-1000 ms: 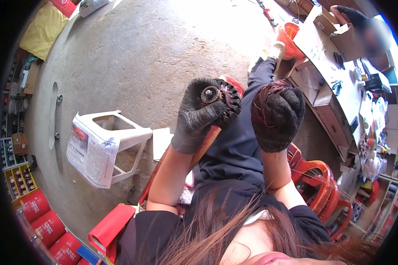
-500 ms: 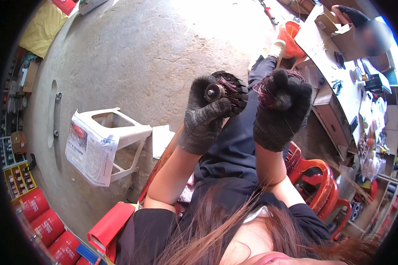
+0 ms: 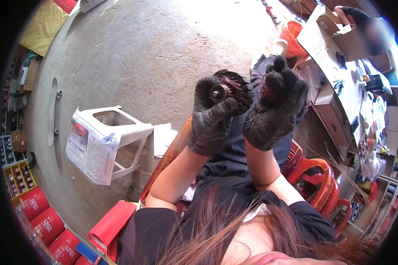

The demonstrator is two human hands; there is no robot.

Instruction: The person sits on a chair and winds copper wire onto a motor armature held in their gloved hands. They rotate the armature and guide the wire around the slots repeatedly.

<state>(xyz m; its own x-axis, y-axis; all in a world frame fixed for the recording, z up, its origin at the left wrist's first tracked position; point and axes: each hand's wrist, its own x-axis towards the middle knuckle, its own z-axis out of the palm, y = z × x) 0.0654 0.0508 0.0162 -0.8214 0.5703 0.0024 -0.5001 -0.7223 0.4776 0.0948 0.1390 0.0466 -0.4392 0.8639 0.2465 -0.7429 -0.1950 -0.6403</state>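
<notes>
Head view: nearest the lens, loose brown hair hangs over a dark top. Beyond it, two bare forearms lead to knit gloves, hands apart and raised side by side above the lap. Left hand wrapped round a motor armature, thumb laid across the near side; the grip seems chosen to steady the heavy core while its shaft end stays uncovered. Core dark, slotted like a gear; reddish windings inside, then a small ribbed collar with a bright metal tip. Right hand half curled, with fine reddish wire at its inner edge and more strands at the outer one; cannot tell how firmly the fingers close on it. Glove knit dark grey, ribbed, blackened at the fingers. Below: dark cloth trousers, lap between worn red wooden chair parts. Off to the left, white plastic stool, smooth and splay-legged, newspaper draped over its seat, probably to keep that clean. Farther, rough concrete floor, glare-washed; orange-red bag by the desk; co-worker's arm behind a cardboard box.
</notes>
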